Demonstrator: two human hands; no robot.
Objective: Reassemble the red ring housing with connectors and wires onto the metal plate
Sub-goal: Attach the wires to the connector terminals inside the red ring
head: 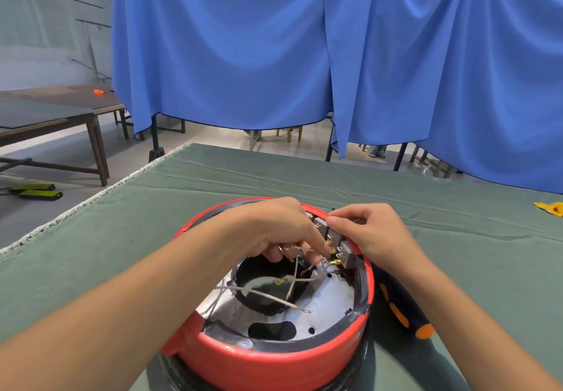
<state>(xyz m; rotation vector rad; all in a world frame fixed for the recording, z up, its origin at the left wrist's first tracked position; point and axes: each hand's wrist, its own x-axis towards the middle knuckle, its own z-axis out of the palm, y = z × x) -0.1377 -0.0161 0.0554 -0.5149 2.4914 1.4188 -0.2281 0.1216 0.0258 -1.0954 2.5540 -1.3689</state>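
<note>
The red ring housing (274,360) stands on the green-covered table in front of me, around a silver metal plate (323,308) with a round hole in its middle. Grey connector blocks (347,253) with brass terminals sit inside the far right rim. Loose white wires (268,294) with ring lugs cross over the plate. My left hand (274,229) reaches in from the left and pinches a white wire end at the brass terminals. Over the rim on the right, my right hand (368,232) has its thumb and fingers pressed on the connector blocks.
A dark screwdriver with orange marks (405,311) lies on the green cloth (182,195) right of the housing, under my right forearm. A yellow object (550,208) lies at the far right edge. Blue curtains (274,55) hang behind the table; wooden benches (61,110) stand at left.
</note>
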